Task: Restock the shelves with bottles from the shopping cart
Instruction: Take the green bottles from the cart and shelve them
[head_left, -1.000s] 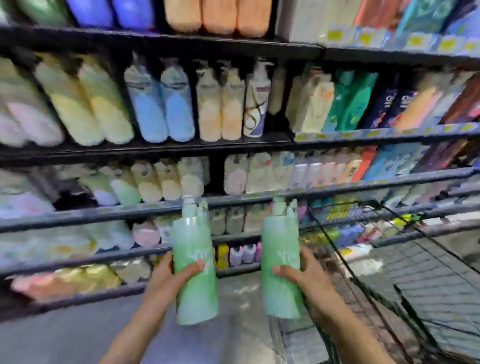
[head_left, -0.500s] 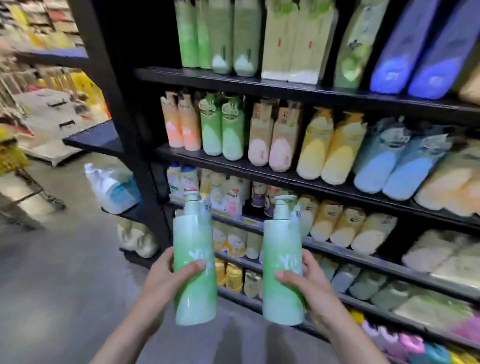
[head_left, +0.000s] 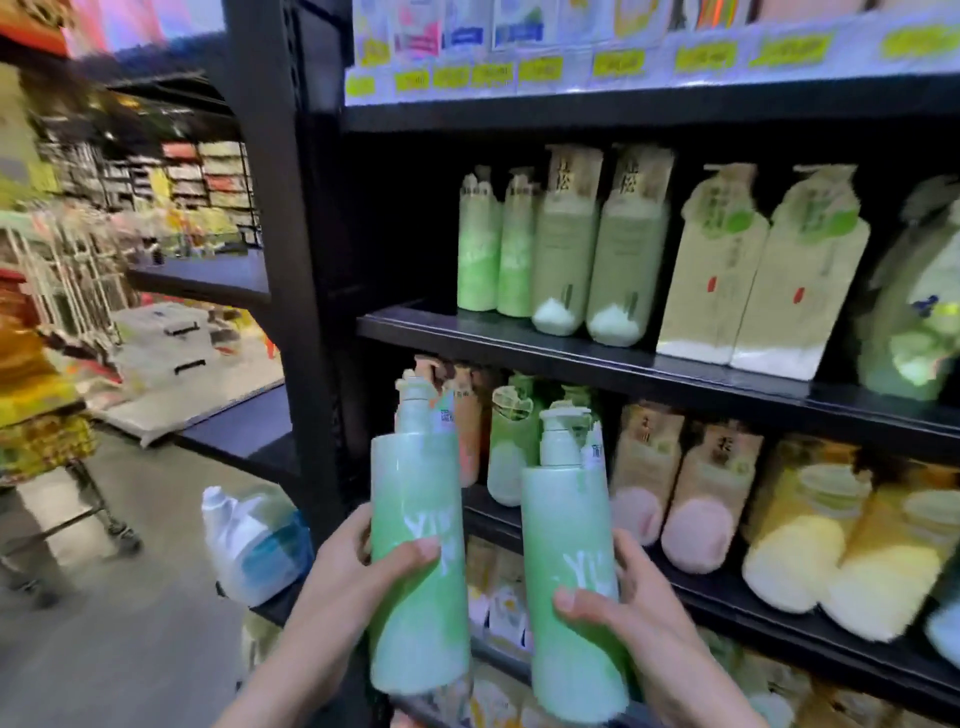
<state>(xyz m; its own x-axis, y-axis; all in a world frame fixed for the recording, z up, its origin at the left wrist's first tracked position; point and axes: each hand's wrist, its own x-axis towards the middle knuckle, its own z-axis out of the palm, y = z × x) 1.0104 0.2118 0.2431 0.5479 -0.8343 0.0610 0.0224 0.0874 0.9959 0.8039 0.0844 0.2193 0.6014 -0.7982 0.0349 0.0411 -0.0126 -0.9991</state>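
I hold two tall green pump bottles upright in front of a black shelf unit. My left hand (head_left: 345, 587) grips the left green bottle (head_left: 418, 525) round its lower half, thumb across the white lettering. My right hand (head_left: 631, 618) grips the right green bottle (head_left: 569, 577) the same way. Both pump heads reach the height of the second shelf from the top (head_left: 597, 358). On that shelf stand two similar green bottles (head_left: 493, 254) at its left end, with bare shelf left of them. The shopping cart is out of view.
Pale green, beige, pink and yellow bottles fill the shelves to the right. A black upright post (head_left: 280, 260) bounds the unit on the left. A white and blue jug (head_left: 249, 545) sits low beside it. An aisle floor and another cart (head_left: 57, 467) lie at the left.
My view has swung left and upward along the shelves, away from the cart. Both hands keep the same grip on the two bottles, which now sit nearer the upper green shelf.
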